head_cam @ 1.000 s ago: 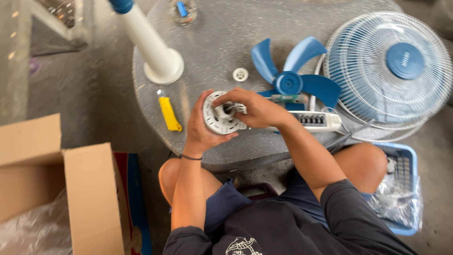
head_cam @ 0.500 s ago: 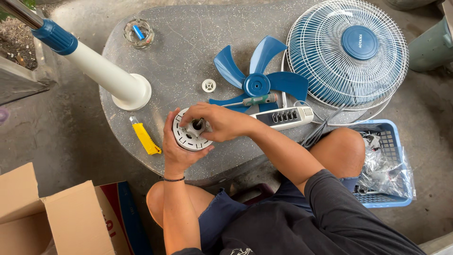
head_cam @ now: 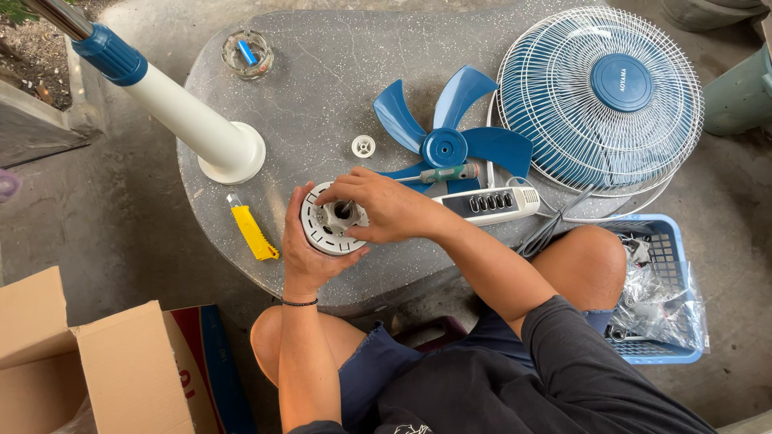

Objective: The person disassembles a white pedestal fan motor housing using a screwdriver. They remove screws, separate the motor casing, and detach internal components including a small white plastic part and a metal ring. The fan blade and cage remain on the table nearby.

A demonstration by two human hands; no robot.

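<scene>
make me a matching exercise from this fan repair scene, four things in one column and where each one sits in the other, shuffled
Things:
1. round white motor housing
2. yellow utility knife
3. screwdriver with green handle
4. clear plastic bag

Places:
A. lying across the blue fan blade
B. inside the blue basket on the floor
C. held between the left hand and right hand
D. flat on the stone table, near the white pole base

Pairs: 1-C, 2-D, 3-A, 4-B
</scene>
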